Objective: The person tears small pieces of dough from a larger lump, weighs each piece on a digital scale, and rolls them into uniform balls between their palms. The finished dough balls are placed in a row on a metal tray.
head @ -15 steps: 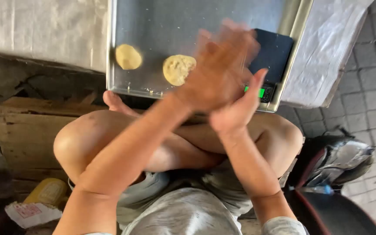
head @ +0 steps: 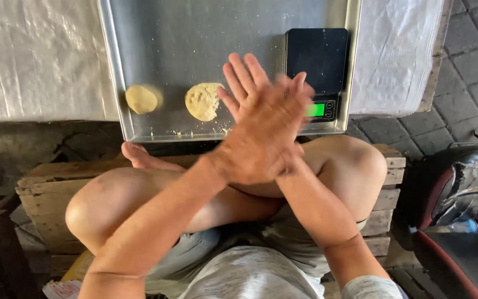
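My left hand (head: 261, 138) lies back-up and blurred across my right hand (head: 242, 77), palm against palm, above the near edge of a metal tray (head: 195, 33). The right hand's fingers stick out straight past the left hand, toward the tray. Anything between the palms is hidden. On the tray, just left of the hands, sits a rough lump of pale dough (head: 203, 101). A smoother, rounder dough ball (head: 141, 99) lies further left. A black digital scale (head: 316, 61) with a lit green display stands on the tray's right side, partly behind my fingers.
I sit cross-legged on a wooden pallet (head: 45, 194). White plastic sheeting (head: 34, 55) flanks the tray on both sides. A dark scooter (head: 466, 182) stands at the right on grey paving stones. Crumbs dot the tray's near edge.
The hands have slid across each other: the left hand has drawn back toward me, and the right hand's fingers have pushed forward and left past it. The dough pieces have not moved.
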